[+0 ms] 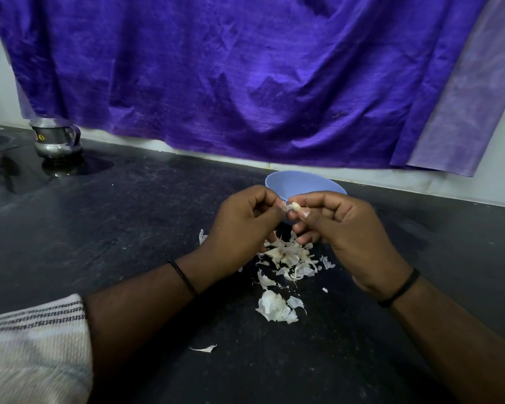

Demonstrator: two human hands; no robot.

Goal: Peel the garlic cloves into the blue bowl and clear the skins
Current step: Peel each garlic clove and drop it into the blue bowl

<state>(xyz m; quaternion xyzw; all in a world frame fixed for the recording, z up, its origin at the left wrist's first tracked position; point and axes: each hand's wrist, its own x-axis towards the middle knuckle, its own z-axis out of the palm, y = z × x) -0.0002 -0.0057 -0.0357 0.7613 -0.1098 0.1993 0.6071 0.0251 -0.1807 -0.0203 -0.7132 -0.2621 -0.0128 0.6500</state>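
Pinching 1 garlic clove, right hand held it while left hand seemingly gripped skin, blue bowl just beyond.

Black band on each wrist; cream sleeve with dark stripes, left arm.

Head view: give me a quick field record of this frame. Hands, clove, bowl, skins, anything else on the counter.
left hand: pinches skin at the end of the garlic clove
right hand: holds the garlic clove at its fingertips
blue bowl: on the counter just behind the hands, contents hidden
garlic skins: loose pile on the counter under the hands, scattered toward the camera
counter: dark, speckled
steel jug: far left, near the wall
purple cloth: hangs over the wall behind
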